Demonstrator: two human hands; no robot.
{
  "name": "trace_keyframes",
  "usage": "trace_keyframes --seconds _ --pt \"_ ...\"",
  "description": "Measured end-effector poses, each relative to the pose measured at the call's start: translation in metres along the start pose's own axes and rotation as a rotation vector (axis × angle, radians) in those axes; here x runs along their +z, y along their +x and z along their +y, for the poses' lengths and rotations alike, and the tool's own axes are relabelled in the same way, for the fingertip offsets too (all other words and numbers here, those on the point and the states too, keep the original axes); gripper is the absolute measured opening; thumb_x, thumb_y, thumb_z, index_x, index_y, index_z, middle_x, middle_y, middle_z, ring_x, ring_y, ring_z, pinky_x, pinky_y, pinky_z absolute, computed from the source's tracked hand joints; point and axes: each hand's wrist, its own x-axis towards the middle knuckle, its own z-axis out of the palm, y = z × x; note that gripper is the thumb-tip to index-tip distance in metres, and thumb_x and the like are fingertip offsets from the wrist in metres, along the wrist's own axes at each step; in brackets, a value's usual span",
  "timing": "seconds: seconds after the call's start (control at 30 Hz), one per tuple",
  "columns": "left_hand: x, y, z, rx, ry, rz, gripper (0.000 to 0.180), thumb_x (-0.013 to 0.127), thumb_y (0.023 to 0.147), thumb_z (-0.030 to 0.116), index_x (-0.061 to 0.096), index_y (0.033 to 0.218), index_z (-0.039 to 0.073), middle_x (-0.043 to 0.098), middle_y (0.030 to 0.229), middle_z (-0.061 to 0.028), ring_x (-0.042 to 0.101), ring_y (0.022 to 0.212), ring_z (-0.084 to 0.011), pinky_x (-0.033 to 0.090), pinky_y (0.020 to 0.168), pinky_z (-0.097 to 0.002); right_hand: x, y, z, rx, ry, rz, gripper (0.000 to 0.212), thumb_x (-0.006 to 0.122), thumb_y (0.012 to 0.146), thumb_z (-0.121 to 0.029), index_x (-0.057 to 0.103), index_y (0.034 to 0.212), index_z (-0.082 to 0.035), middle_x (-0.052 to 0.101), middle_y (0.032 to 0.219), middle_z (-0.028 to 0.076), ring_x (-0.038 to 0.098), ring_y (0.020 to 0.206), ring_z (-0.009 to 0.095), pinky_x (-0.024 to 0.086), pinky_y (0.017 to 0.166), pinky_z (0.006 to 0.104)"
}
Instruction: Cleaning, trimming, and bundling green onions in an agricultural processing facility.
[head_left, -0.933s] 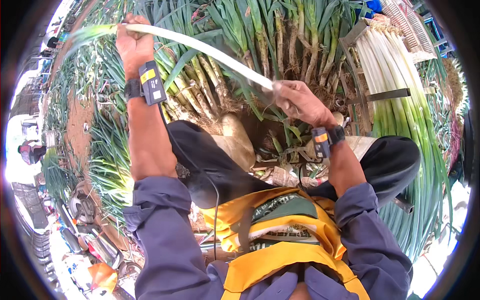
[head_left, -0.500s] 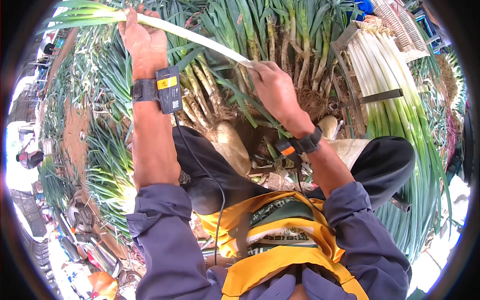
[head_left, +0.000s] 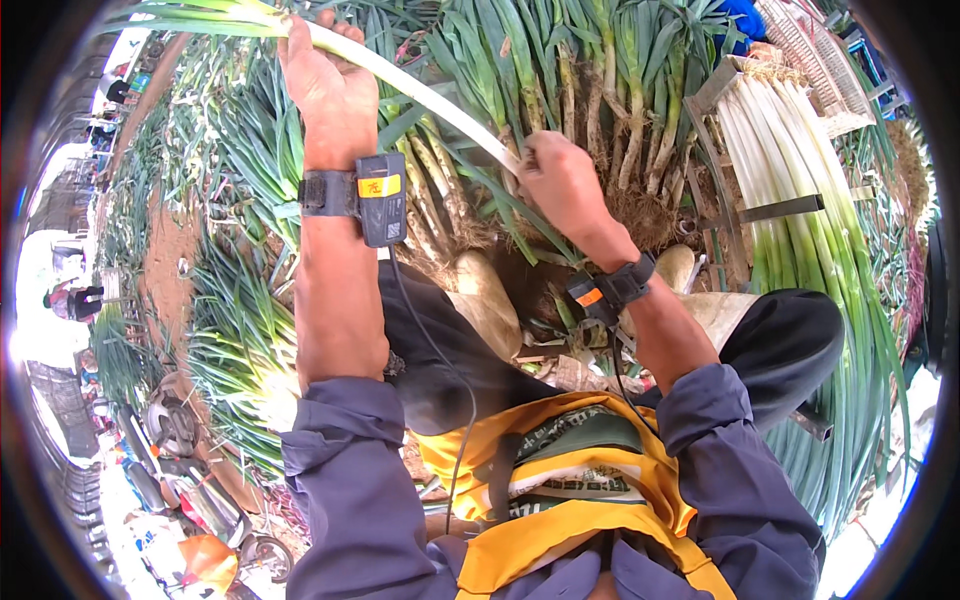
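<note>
A long green onion [head_left: 425,97] with a clean white stalk stretches slantwise between my two hands. My left hand [head_left: 333,90] is closed round it near its green leaves, at the upper left. At the lower white end, my right hand [head_left: 568,180] has its fingers curled tight against the stalk tip. Beyond the hands stand several unpeeled green onions [head_left: 640,110] with brown, soil-covered roots. More of them [head_left: 430,185] lie under my left wrist. On the right, a thick bundle of clean white-stalked green onions [head_left: 790,150] rests in a metal rack [head_left: 775,210].
Leafy green onions [head_left: 240,350] cover the ground on the left beside a strip of bare soil [head_left: 168,260]. My boots [head_left: 487,305] are below the hands. A pale woven basket [head_left: 815,60] stands at the far right. Motorbikes [head_left: 175,450] show at the lower left.
The view has shifted, so the scene sits further right. My right hand's fingers have curled in more at the stalk's end. My left hand keeps its hold near the leaves.
</note>
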Motion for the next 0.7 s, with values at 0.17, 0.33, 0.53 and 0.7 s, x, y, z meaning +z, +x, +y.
trace_keyframes --seconds 0.17,0.33,0.53,0.7 --pt "0.004 -0.013 0.006 0.063 0.065 -0.032 0.015 0.059 0.101 0.016 0.049 0.113 0.014 0.059 0.096 -0.0100 0.052 0.077 -0.0229 0.049 0.068 -0.0396 -0.041 -0.011 0.063 0.548 0.922 0.397 0.015 0.056 0.099 -0.009 0.062 0.098 0.005 0.074 0.086 0.016 0.072 0.075 0.018 0.061 0.074 0.0311" --pt "0.010 -0.020 0.000 0.104 0.069 -0.059 0.020 0.061 0.097 0.008 0.050 0.113 0.012 0.058 0.094 -0.0100 0.054 0.079 -0.0235 0.049 0.069 -0.0403 -0.055 -0.001 0.033 0.167 0.047 0.530 0.032 0.062 0.093 -0.004 0.059 0.125 -0.001 0.069 0.112 0.019 0.069 0.098 0.028 0.058 0.092 0.0400" --pt "0.029 -0.036 -0.028 0.043 -0.042 -0.098 0.022 0.065 0.094 0.004 0.052 0.111 0.011 0.060 0.091 -0.0073 0.058 0.082 -0.0216 0.050 0.078 -0.0433 -0.030 0.014 -0.035 -0.149 0.001 0.187 0.018 0.070 0.092 -0.017 0.068 0.104 -0.005 0.068 0.096 0.017 0.070 0.074 0.031 0.057 0.067 0.0408" --pt "0.013 -0.030 -0.026 -0.096 -0.132 -0.030 0.005 0.059 0.100 0.011 0.055 0.103 0.009 0.060 0.093 -0.0113 0.061 0.087 -0.0261 0.053 0.090 -0.0526 -0.011 0.000 -0.050 0.427 1.039 -0.251 0.049 0.066 0.099 -0.033 0.056 0.130 0.003 0.066 0.079 0.008 0.066 0.063 0.015 0.052 0.055 0.0290"
